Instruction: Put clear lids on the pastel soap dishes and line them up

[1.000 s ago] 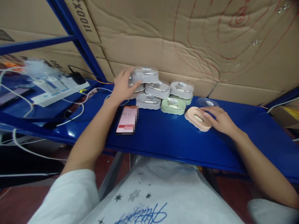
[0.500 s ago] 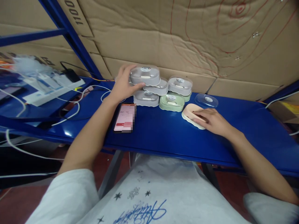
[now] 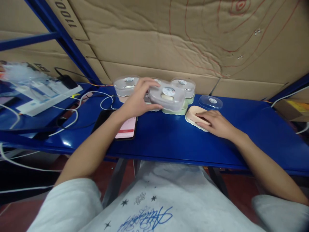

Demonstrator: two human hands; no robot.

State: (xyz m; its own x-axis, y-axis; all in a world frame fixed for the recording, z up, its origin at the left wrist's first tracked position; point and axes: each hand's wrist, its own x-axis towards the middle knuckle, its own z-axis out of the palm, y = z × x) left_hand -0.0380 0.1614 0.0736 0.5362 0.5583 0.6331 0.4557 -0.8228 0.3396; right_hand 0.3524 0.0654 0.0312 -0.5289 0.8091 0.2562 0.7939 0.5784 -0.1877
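Currently, the left hand (image 3: 140, 98) is gripping a gray clear-lidded case (image 3: 166, 96) by its end, fingers and thumb parted around it, tilting it above the green case (image 3: 176, 111). Meanwhile, the right hand (image 3: 214, 124) is curling partly closed, its fingertips reaching into the open peach case (image 3: 194, 114), which is resting on the blue surface (image 3: 166, 138) near a loose clear lid (image 3: 210, 102).

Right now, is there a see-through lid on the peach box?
No, the peach box is uncovered, and a see-through lid lies behind it on the blue table.
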